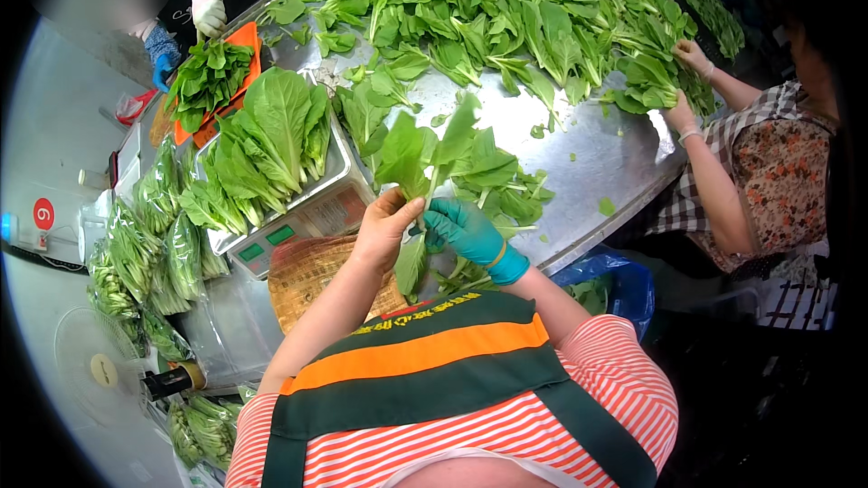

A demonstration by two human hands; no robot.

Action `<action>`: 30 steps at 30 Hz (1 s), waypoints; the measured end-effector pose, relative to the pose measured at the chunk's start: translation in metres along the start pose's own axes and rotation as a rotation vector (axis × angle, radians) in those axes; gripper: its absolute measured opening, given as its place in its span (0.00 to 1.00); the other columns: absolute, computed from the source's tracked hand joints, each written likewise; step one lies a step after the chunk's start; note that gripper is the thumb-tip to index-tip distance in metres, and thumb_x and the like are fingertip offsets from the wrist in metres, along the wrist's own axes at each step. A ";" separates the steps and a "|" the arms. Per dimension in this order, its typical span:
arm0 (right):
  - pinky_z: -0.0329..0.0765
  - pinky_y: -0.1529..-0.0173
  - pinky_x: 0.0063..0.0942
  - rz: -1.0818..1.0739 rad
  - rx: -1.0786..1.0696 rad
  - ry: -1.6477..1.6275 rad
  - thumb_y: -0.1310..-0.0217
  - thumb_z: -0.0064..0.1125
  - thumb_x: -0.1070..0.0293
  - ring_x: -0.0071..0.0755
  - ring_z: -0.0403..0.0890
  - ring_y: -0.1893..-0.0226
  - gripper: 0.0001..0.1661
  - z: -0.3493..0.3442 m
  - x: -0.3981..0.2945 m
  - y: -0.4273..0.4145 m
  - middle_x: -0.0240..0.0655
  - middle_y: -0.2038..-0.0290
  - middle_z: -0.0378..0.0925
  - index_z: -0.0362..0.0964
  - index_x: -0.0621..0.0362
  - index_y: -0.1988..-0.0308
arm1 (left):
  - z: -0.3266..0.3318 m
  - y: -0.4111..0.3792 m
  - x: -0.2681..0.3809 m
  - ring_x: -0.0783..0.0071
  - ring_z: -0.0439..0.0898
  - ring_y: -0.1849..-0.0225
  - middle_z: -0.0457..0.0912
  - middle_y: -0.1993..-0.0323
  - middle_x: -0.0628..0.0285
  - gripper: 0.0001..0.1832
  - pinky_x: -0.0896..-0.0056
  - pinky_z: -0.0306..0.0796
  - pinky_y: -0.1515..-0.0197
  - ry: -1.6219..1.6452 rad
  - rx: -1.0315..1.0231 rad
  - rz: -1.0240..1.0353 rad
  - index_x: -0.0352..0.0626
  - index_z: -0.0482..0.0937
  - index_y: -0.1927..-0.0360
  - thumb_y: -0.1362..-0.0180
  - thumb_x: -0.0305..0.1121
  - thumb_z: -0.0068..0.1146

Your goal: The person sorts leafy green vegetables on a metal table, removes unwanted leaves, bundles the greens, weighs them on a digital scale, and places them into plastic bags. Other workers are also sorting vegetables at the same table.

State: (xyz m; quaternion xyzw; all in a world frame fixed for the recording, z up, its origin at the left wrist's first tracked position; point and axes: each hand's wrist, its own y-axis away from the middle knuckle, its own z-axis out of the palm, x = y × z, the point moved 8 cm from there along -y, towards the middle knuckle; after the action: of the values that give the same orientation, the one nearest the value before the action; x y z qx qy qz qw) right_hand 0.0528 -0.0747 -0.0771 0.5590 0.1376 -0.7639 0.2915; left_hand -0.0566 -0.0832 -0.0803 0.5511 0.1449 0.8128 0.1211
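My bare left hand (pixel 386 225) grips the lower stems of a small leafy green plant (pixel 407 159) over the near edge of the metal table. Close against it, my right hand (pixel 469 234), in a teal glove with a rubber band at the wrist, pinches a stem of the greens; its fingertips are partly hidden. Loose leaves (pixel 491 173) lie just beyond and beside the gloved hand. Left of my hands, a digital scale (pixel 305 213) carries a metal tray (pixel 346 163) heaped with leafy greens (pixel 271 129). A brown woven mat (pixel 319 278) lies beneath my left forearm.
A large pile of greens (pixel 488 13) covers the far side of the metal table (pixel 590 156). Bagged greens (pixel 146 237) and a fan (pixel 102 369) are at left. Co-workers' hands are at an orange tray (pixel 252 57) and at right. A blue plastic bag (pixel 630 291) hangs below the table edge.
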 end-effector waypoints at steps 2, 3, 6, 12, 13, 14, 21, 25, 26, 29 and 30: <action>0.73 0.69 0.19 -0.013 0.036 0.050 0.38 0.50 0.60 0.20 0.74 0.77 0.15 -0.003 -0.001 -0.005 0.29 0.71 0.78 0.73 0.62 0.62 | -0.003 -0.001 -0.001 0.74 0.74 0.56 0.77 0.59 0.61 0.19 0.73 0.64 0.49 0.021 0.032 0.023 0.33 0.72 0.53 0.47 0.31 0.60; 0.73 0.68 0.19 -0.018 0.062 0.078 0.38 0.49 0.61 0.20 0.75 0.76 0.15 -0.006 -0.002 -0.006 0.29 0.70 0.78 0.73 0.62 0.62 | -0.001 -0.003 -0.002 0.74 0.74 0.57 0.78 0.59 0.61 0.19 0.73 0.64 0.50 0.034 0.041 0.030 0.34 0.73 0.53 0.48 0.31 0.60; 0.73 0.69 0.20 0.030 0.077 0.023 0.38 0.48 0.63 0.21 0.76 0.75 0.14 -0.010 0.009 -0.013 0.31 0.69 0.78 0.73 0.61 0.60 | -0.005 0.001 0.006 0.73 0.74 0.56 0.78 0.58 0.60 0.17 0.72 0.65 0.50 -0.069 0.168 0.062 0.34 0.74 0.55 0.48 0.29 0.59; 0.75 0.68 0.23 0.028 0.435 -0.534 0.36 0.42 0.59 0.23 0.77 0.73 0.20 -0.056 0.030 -0.027 0.34 0.66 0.78 0.69 0.62 0.53 | 0.004 0.005 0.021 0.70 0.76 0.56 0.79 0.59 0.58 0.12 0.69 0.68 0.50 -0.187 0.103 0.330 0.35 0.75 0.57 0.46 0.26 0.55; 0.75 0.67 0.23 0.021 0.464 -0.660 0.35 0.42 0.57 0.23 0.77 0.72 0.21 -0.066 0.032 -0.031 0.34 0.65 0.78 0.68 0.62 0.52 | 0.000 0.002 0.018 0.70 0.76 0.56 0.78 0.59 0.57 0.15 0.68 0.69 0.50 -0.147 0.102 0.235 0.35 0.73 0.54 0.45 0.26 0.54; 0.75 0.65 0.23 -0.034 0.390 -0.729 0.35 0.40 0.53 0.22 0.77 0.72 0.26 -0.070 0.024 -0.031 0.34 0.62 0.77 0.66 0.61 0.48 | 0.001 -0.002 0.017 0.66 0.76 0.56 0.77 0.58 0.54 0.17 0.66 0.70 0.50 0.009 0.110 0.138 0.35 0.70 0.52 0.45 0.25 0.54; 0.73 0.65 0.16 0.019 0.057 -0.061 0.38 0.51 0.59 0.19 0.76 0.71 0.20 -0.047 -0.009 -0.045 0.31 0.65 0.76 0.69 0.63 0.52 | 0.002 -0.013 0.005 0.68 0.74 0.52 0.71 0.51 0.56 0.27 0.69 0.71 0.49 0.265 0.088 -0.059 0.38 0.59 0.41 0.44 0.22 0.52; 0.74 0.61 0.17 -0.110 0.107 -0.128 0.41 0.54 0.71 0.19 0.76 0.66 0.12 -0.037 -0.019 -0.054 0.29 0.66 0.75 0.71 0.66 0.58 | -0.003 -0.014 0.003 0.69 0.74 0.52 0.71 0.50 0.57 0.25 0.69 0.71 0.48 0.240 0.087 -0.067 0.37 0.60 0.42 0.44 0.23 0.52; 0.74 0.61 0.18 -0.106 0.149 -0.156 0.42 0.54 0.73 0.20 0.76 0.66 0.11 -0.038 -0.013 -0.054 0.29 0.65 0.75 0.71 0.66 0.59 | -0.007 -0.015 0.001 0.69 0.74 0.52 0.70 0.50 0.57 0.25 0.69 0.71 0.48 0.224 0.090 -0.072 0.37 0.61 0.43 0.44 0.24 0.52; 0.74 0.60 0.20 -0.106 0.227 -0.099 0.44 0.54 0.75 0.22 0.77 0.64 0.11 -0.042 0.000 -0.052 0.31 0.64 0.75 0.70 0.65 0.59 | -0.010 -0.017 -0.004 0.69 0.74 0.52 0.70 0.50 0.57 0.23 0.68 0.71 0.49 0.215 0.102 -0.092 0.37 0.62 0.44 0.44 0.24 0.52; 0.74 0.59 0.21 -0.118 0.220 0.014 0.44 0.55 0.74 0.24 0.77 0.64 0.11 -0.042 -0.002 -0.052 0.32 0.64 0.75 0.70 0.65 0.59 | -0.010 -0.019 -0.005 0.68 0.74 0.52 0.71 0.50 0.57 0.22 0.68 0.71 0.49 0.218 0.102 -0.096 0.37 0.62 0.45 0.43 0.25 0.52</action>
State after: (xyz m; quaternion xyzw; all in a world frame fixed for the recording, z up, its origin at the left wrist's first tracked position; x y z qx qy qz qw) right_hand 0.0545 -0.0099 -0.0957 0.5838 0.0876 -0.7864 0.1820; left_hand -0.0631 -0.0685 -0.0948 0.4574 0.2246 0.8527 0.1152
